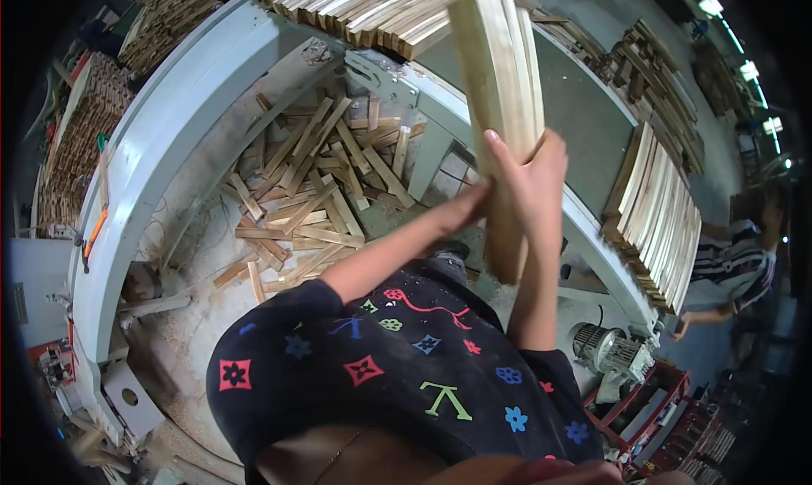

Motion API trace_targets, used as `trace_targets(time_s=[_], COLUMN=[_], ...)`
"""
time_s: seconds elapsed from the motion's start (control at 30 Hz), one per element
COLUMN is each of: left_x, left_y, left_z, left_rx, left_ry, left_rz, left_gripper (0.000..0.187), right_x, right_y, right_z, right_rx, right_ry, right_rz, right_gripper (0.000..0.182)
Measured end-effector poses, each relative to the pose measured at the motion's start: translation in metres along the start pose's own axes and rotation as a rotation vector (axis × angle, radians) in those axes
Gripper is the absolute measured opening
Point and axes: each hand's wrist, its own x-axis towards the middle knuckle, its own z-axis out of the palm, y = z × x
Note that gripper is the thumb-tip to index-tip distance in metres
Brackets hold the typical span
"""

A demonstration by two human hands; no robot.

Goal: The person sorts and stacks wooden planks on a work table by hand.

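Before my chest a bundle of long wooden strips (499,71) is held nearly upright, several pieces pressed face to face. My right hand (534,168) is closed round the bundle's middle, its thumb lying across the near face. From the other side my left hand (470,204) grips the same bundle lower down; its fingers are hidden behind the wood. Past the bundle's top, a row of wooden strips (364,11) lies on the machine table (584,104). Another row of strips (655,219) stands side by side at the table's right end.
Loose wooden offcuts (321,180) are heaped on the floor inside the pale metal frame (182,87). A motor (611,350) sits low at the right, near a red rack (655,426). Another person (736,265) is beyond the right row. Stacked wood (80,147) stands far left.
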Motion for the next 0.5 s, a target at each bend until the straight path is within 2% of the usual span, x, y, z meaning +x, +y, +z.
trace_targets(time_s=[0.07, 0.1, 0.13, 0.2, 0.23, 0.27, 0.33, 0.37, 0.47, 0.5], left_x=[0.018, 0.016, -0.001, 0.013, 0.006, 0.004, -0.011, -0.020, -0.047, -0.060], left_y=[-0.038, -0.032, 0.002, -0.034, -0.031, -0.037, -0.038, -0.037, -0.041, -0.043], left_z=[-0.002, 0.004, 0.024, -0.012, -0.016, -0.020, -0.026, -0.028, -0.031, -0.031], left_rx=[-0.410, -0.463, -0.446, -0.413, -0.342, -0.407, -0.450, -0.543, -0.606, -0.609], left_ry=[-0.046, -0.006, 0.055, 0.014, 0.091, 0.065, 0.029, -0.100, -0.101, -0.115], left_rz=[-0.024, -0.037, -0.064, -0.114, -0.218, -0.224, -0.262, -0.275, -0.344, -0.377], left_gripper=[0.090, 0.088, 0.087, 0.081, 0.078, 0.077, 0.079, 0.080, 0.083, 0.087], right_x=[-0.015, -0.017, -0.017, -0.024, -0.030, -0.036, -0.048, -0.053, -0.071, -0.075], right_y=[0.021, 0.044, 0.064, 0.092, 0.102, 0.105, 0.101, 0.099, 0.106, 0.103], right_z=[0.012, 0.013, 0.015, 0.021, 0.024, 0.031, 0.041, 0.040, 0.054, 0.055], right_rx=[-0.110, 0.009, 0.125, 0.302, 0.394, 0.419, 0.583, 0.653, 0.859, 0.827], right_ry=[0.053, -0.020, -0.099, -0.173, -0.210, -0.151, -0.207, -0.277, -0.237, -0.230], right_rz=[0.004, 0.057, 0.114, 0.229, 0.290, 0.322, 0.324, 0.477, 0.460, 0.496], right_gripper=[0.074, 0.071, 0.068, 0.061, 0.058, 0.053, 0.057, 0.061, 0.061, 0.061])
